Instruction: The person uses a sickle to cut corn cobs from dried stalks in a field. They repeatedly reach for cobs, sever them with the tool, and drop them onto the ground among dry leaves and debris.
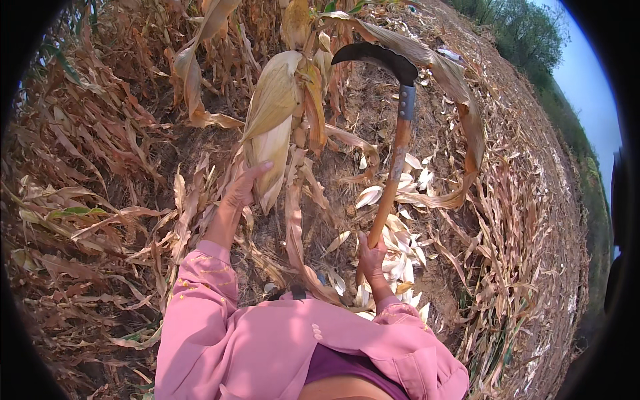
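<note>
A large ear of corn (272,115) in dry, pale tan husk hangs tip-down from a withered stalk ahead of me. My left hand (244,186) holds it near the lower end, thumb across the front of the husk; the other fingers are mostly hidden. In my right hand (373,255) is a sickle, gripped low on its wooden handle (392,175). Its dark curved blade (377,55) points left at the top, close to the stalk and apart from the ear. A metal collar (406,102) with rivets joins blade and handle.
Standing dry corn plants (125,50) crowd the upper left. Loose pale husks (400,250) lie in a heap beside my right hand. Cut stalks (500,240) cover the ground on the right. A long dry leaf (467,115) arches right of the blade. Green trees (530,40) stand beyond.
</note>
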{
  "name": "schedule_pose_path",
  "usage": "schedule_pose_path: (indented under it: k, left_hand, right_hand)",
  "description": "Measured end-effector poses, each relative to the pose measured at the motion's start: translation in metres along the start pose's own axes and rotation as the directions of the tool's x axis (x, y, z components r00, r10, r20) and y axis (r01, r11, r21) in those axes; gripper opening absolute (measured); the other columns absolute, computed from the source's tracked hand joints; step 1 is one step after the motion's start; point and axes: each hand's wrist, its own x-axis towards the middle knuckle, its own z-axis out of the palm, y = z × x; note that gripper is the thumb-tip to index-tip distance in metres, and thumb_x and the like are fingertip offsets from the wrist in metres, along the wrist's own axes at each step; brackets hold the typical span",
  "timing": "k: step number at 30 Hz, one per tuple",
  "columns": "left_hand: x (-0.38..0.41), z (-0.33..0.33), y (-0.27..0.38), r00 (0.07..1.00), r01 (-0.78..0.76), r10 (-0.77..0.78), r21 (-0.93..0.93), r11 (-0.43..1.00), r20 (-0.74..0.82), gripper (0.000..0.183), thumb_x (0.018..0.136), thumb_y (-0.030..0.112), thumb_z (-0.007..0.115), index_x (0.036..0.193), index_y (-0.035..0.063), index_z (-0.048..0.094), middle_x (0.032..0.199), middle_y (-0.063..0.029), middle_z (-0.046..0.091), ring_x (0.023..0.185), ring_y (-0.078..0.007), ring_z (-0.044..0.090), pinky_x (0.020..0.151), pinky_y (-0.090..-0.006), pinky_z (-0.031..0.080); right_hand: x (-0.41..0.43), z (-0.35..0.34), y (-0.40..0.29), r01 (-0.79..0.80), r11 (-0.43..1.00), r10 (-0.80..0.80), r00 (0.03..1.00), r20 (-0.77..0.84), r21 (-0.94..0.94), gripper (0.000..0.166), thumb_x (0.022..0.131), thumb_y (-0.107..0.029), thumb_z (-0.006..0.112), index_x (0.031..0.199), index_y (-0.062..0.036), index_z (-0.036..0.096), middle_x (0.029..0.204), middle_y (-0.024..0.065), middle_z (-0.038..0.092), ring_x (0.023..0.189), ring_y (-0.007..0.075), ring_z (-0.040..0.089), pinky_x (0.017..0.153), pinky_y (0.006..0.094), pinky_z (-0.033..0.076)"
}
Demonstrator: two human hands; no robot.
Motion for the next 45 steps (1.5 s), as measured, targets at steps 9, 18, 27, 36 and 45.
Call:
schedule_pose_path:
  k: [9,18,27,36,45]
  left_hand:
    - [-0.026,-0.025,0.047,0.999,-0.052,0.052,0.156,0.986,0.002,0.048,0.069,0.012,0.066,0.110,0.0001,0.045,0.094,-0.0100,0.058,0.076,-0.0145,0.057,0.064,-0.0272,0.047]
    - [-0.049,-0.015,0.059,0.992,-0.122,0.109,0.327,0.937,0.058,0.041,0.070,0.013,0.065,0.104,-0.0028,0.051,0.094,-0.0076,0.057,0.081,-0.0149,0.056,0.073,-0.0266,0.045]
    - [-0.057,-0.030,0.040,0.997,-0.037,0.057,0.296,0.954,-0.059,0.043,0.074,0.014,0.061,0.110,-0.0028,0.047,0.100,-0.0083,0.055,0.089,-0.0140,0.053,0.080,-0.0248,0.042]
    - [-0.044,-0.030,0.036,0.998,0.015,0.013,0.388,0.922,-0.069,0.037,0.075,0.016,0.059,0.105,-0.0042,0.051,0.092,-0.0075,0.058,0.080,-0.0134,0.055,0.072,-0.0245,0.043]
    - [-0.127,-0.116,-0.040,0.820,0.537,-0.335,0.424,0.729,-0.463,0.049,0.071,0.024,0.063,0.105,-0.0090,0.052,0.099,-0.0138,0.057,0.088,-0.0188,0.054,0.081,-0.0282,0.039]
  right_hand:
    - [0.035,0.040,-0.183,0.397,0.802,-0.420,0.906,-0.050,0.447,0.019,0.079,-0.016,0.061,0.074,-0.0052,0.046,0.054,-0.0023,0.045,0.045,0.0030,0.040,0.040,0.0195,0.034]
    - [0.015,0.068,0.038,0.340,0.753,-0.381,0.923,0.048,-0.563,0.029,0.074,-0.026,0.061,0.086,0.0001,0.055,0.061,0.0150,0.053,0.053,0.0241,0.055,0.052,0.0320,0.045]
    - [0.018,0.064,-0.106,0.328,0.932,-0.340,0.939,-0.058,-0.152,0.027,0.077,-0.026,0.063,0.074,-0.0017,0.052,0.053,0.0004,0.047,0.046,0.0075,0.043,0.043,0.0239,0.037]
    - [0.022,0.046,-0.014,0.229,0.856,-0.259,0.966,-0.002,-0.463,0.026,0.073,-0.023,0.061,0.080,0.0016,0.053,0.059,0.0149,0.055,0.053,0.0254,0.054,0.052,0.0338,0.044]
    - [-0.195,-0.063,0.228,-0.733,0.661,0.682,0.675,-0.280,-0.157,0.030,0.065,-0.019,0.063,0.075,0.0090,0.056,0.067,0.0149,0.057,0.057,0.0242,0.056,0.054,0.0336,0.045]
